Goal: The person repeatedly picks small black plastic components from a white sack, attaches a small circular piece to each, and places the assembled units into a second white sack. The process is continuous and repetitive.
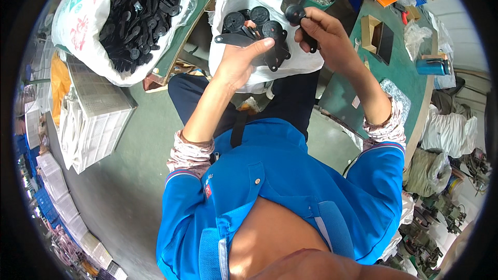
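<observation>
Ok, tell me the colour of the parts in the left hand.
The parts in the left hand are black; see the head view.

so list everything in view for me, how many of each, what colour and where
Black parts: several, black, in left hand
Black part: at least one, black, in right hand
Front sack: one, white, beneath both hands
Side sack: one, white, upper left
Heaped parts: uncountable, black, inside side sack
Bench: one, green, right
Open box: one, tan, on bench
Cylinder: one, blue, bench's right side
Crates: count unclear, off-white, left
Rim clutter: too small to count
Jacket: one, blue, on person
Hands: two, bare, upper centre
</observation>
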`<state>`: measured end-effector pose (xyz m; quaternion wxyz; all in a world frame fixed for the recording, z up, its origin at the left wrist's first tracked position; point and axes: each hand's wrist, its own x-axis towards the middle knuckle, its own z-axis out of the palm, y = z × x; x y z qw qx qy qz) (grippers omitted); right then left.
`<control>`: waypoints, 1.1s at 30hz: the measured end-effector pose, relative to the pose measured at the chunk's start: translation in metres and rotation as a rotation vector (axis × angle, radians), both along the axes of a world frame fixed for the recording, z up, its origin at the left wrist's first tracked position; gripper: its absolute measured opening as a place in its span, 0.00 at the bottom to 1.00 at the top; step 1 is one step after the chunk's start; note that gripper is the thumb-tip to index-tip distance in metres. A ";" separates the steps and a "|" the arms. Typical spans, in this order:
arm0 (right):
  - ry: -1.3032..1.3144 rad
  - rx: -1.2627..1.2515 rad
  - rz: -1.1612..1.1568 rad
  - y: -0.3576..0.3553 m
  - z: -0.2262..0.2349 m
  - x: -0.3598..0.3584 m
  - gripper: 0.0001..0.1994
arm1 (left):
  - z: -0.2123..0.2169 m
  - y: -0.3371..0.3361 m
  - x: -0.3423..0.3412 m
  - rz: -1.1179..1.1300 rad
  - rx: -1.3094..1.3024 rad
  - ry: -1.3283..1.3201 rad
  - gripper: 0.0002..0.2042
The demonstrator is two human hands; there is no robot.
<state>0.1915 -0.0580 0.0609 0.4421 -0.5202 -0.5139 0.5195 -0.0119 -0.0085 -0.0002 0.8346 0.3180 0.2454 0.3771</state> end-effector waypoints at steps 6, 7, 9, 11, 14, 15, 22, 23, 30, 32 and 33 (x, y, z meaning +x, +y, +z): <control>-0.261 0.033 0.004 -0.007 -0.006 -0.017 0.13 | 0.001 -0.005 0.008 -0.032 0.080 0.013 0.21; -0.211 0.023 -0.015 -0.007 -0.008 -0.017 0.13 | 0.003 -0.008 0.007 -0.039 0.067 0.014 0.22; -0.127 0.015 -0.047 -0.010 -0.006 -0.016 0.13 | -0.007 -0.005 0.004 -0.058 0.035 -0.002 0.21; -0.073 0.020 -0.091 -0.012 -0.003 -0.013 0.13 | 0.000 -0.003 0.000 -0.087 -0.049 -0.053 0.20; 0.050 0.048 -0.245 -0.009 0.009 0.001 0.13 | 0.008 -0.002 -0.003 -0.070 -0.082 -0.032 0.17; 0.080 0.068 -0.305 -0.006 0.010 0.007 0.13 | 0.009 -0.002 -0.005 -0.065 -0.086 -0.030 0.17; 0.162 0.221 -0.303 0.023 0.014 0.070 0.16 | 0.008 0.005 -0.006 -0.071 -0.054 -0.027 0.18; 0.247 0.186 -0.393 0.032 0.035 0.051 0.15 | 0.005 0.005 -0.009 -0.077 -0.051 -0.019 0.18; 0.128 0.219 -0.388 0.073 0.064 0.038 0.13 | 0.010 0.005 -0.013 -0.057 -0.078 -0.014 0.19; -0.009 0.181 -0.303 0.078 0.068 0.047 0.11 | 0.010 0.006 -0.009 -0.083 -0.064 -0.001 0.19; -0.025 0.118 -0.301 0.080 0.072 0.049 0.09 | 0.010 0.006 -0.007 -0.098 -0.057 0.005 0.19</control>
